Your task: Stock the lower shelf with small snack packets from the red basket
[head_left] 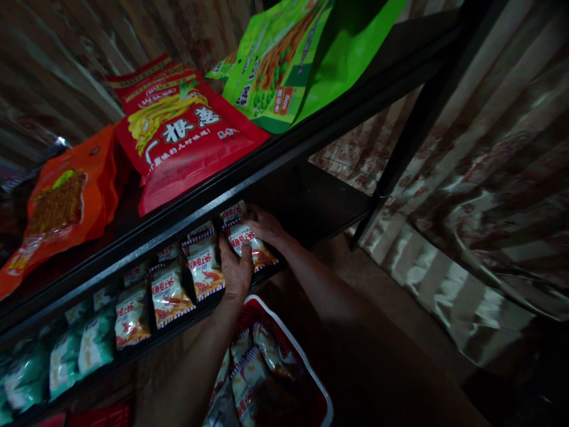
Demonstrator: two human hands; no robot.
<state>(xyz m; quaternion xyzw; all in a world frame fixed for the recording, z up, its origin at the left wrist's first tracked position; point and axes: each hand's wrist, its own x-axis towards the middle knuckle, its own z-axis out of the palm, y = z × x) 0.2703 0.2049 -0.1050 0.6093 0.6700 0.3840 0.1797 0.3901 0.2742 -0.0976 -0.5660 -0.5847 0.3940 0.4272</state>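
A white snack bag [242, 236] with red lettering and an orange-red lower part stands at the right end of a row on the lower shelf. My left hand [236, 268] grips its left side, the thumb across the front and the fingers in the gap beside the neighbouring bag [203, 267]. At its upper right side is my right hand [265, 226], fingers curled around the edge and partly hidden behind it. Another bag of the same kind [233, 213] shows just behind. Similar white bags [171, 293] continue leftward in rows.
Green snack bags [95, 341] fill the shelf's left. Above, the upper shelf holds orange [66, 201], red [191, 136] and bright green [284, 71] packets. Below my hands, a red basket with a white rim [306, 362] contains several similar bags. A dark shelf post [413, 130] stands right.
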